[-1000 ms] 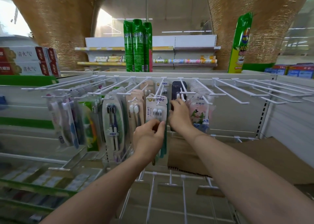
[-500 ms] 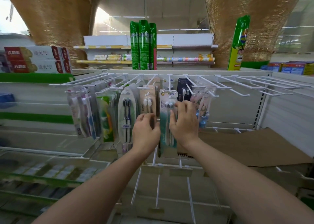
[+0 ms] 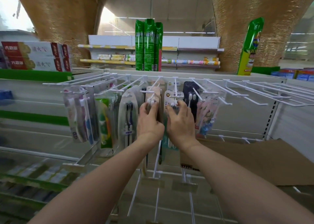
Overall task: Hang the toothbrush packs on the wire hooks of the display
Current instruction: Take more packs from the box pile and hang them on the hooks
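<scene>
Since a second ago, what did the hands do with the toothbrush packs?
The left hand let go of the white-and-teal pack and moved left onto the beige pack. The right hand came off the hook beside the black pack and now holds the white-and-teal pack. The other hanging packs stayed put.

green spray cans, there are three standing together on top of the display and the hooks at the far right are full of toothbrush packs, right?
Not quite. In the head view the three green spray cans do stand together on top, but the far-right wire hooks are bare.
</scene>
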The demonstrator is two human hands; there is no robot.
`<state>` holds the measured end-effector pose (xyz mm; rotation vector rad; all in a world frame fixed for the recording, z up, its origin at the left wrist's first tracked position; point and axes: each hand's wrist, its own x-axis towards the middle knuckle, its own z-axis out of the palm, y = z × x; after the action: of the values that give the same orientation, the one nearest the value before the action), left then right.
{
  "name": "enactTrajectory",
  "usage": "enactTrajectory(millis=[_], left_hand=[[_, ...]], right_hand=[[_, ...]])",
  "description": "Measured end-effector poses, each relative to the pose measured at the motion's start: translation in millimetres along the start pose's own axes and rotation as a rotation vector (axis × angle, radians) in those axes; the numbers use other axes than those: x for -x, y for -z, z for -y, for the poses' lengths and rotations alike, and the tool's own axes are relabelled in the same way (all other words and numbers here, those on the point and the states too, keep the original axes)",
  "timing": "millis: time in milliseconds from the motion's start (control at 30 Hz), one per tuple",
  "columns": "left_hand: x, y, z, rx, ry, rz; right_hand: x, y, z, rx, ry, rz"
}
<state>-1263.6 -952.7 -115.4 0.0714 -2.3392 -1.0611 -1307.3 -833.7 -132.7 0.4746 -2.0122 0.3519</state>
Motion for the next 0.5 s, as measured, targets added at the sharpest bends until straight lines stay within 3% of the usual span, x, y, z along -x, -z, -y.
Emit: enactTrajectory(millis=[167, 300, 500], left_hand=[[-22, -21, 0, 0.040, 0.028, 0.036], [-46, -33, 3, 0.008, 0.029, 0.036], [-78, -49, 6, 0.021, 0.064, 0.033]], right_hand=[[-15, -19, -11, 0.004, -0.003, 0.013], [-25, -34, -16, -0.012, -0.078, 0.149], [-45, -51, -29, -0.036, -0.126, 0.214]])
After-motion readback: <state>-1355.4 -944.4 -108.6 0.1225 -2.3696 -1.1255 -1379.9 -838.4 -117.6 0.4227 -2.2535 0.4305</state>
